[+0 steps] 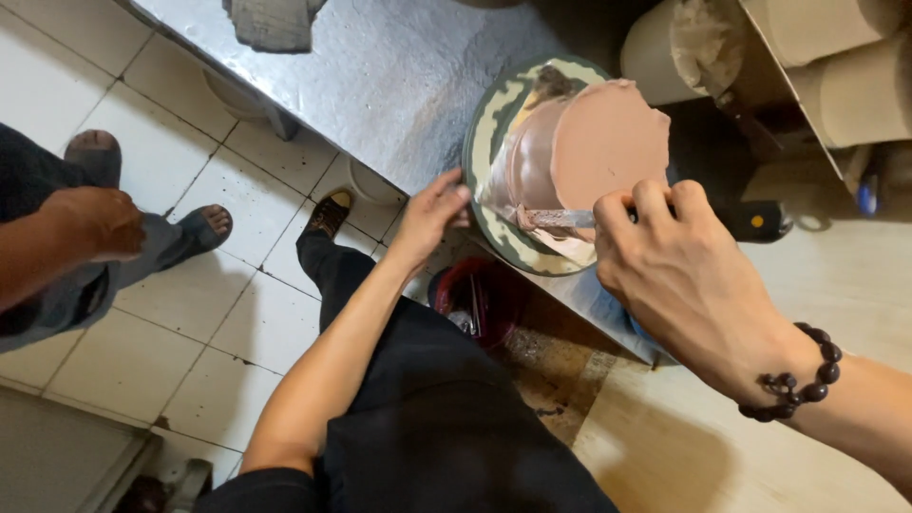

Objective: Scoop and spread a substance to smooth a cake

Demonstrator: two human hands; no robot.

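Note:
A round cake (589, 142) coated in smooth pinkish-brown cream stands on a pale green turntable (489, 123) at the edge of a steel table (380, 66). My left hand (432, 211) rests its fingers on the turntable's rim, fingers spread. My right hand (670, 261), with a dark bead bracelet on the wrist, grips a metal spatula (556, 219) whose cream-smeared blade lies against the cake's side.
A red bucket (480, 296) sits under the table by my dark trousers. Another person's hand (95, 220) and sandalled feet (204, 228) are at the left on white floor tiles. Pale cylinders (855, 85) are stacked at the top right.

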